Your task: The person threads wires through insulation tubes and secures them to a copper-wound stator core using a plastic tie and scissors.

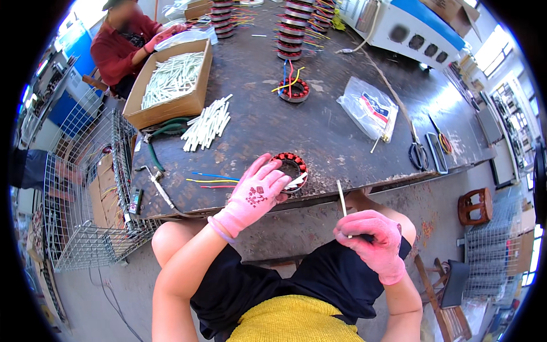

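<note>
My left hand (257, 192), in a pink glove, is closed on the left side of a ring-shaped motor stator (303, 162) with red windings at the table's front edge. A short white piece (297, 182) lies at the ring's near side, partly inside it. Blue, yellow and red lead wires (213, 180) run out to the left from under my left hand. My right hand (373, 242), also gloved in pink, pinches a thin white tube (342, 198) that points upward, apart from the stator and over my lap.
White tubes (208, 125) lie heaped beside a cardboard box (165, 117) full of more. Green-handled pliers (154, 157) lie nearby. Another stator (294, 98), stacked stators (290, 40), a plastic bag (364, 105), scissors (419, 155) and a phone (437, 153) occupy the table. A co-worker (122, 48) sits far left.
</note>
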`<move>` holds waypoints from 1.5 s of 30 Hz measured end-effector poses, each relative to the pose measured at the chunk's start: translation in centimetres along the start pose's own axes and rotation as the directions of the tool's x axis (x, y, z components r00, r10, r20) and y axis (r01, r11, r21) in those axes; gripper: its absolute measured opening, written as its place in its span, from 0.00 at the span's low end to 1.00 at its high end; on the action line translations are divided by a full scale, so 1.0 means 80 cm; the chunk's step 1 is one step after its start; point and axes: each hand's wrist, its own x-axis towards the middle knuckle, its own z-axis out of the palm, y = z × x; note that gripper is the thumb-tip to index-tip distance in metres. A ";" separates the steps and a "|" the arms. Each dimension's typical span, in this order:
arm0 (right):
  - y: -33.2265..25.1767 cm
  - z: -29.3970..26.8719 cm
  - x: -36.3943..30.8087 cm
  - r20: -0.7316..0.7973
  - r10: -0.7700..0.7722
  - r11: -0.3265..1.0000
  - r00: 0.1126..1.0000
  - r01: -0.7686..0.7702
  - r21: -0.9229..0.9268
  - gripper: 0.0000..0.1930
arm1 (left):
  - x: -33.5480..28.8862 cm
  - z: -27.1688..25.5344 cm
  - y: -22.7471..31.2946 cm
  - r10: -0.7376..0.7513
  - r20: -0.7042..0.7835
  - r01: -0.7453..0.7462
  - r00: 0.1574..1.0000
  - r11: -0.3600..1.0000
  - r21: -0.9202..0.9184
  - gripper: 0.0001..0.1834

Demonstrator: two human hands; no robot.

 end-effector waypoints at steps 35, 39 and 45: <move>0.045 0.062 -0.024 0.087 -0.194 0.977 0.977 0.184 0.110 0.16 | 0.001 0.007 0.004 -0.052 -0.009 0.051 0.999 0.998 -0.026 0.22; 0.051 0.064 -0.023 0.088 -0.143 0.986 0.986 0.134 0.097 0.15 | 0.001 0.010 0.003 -0.052 -0.017 0.052 0.998 0.998 -0.034 0.21; 0.068 0.084 -0.015 0.043 -0.029 0.990 0.999 0.023 0.138 0.13 | 0.007 0.006 0.009 -0.081 -0.042 0.078 0.996 0.994 -0.070 0.16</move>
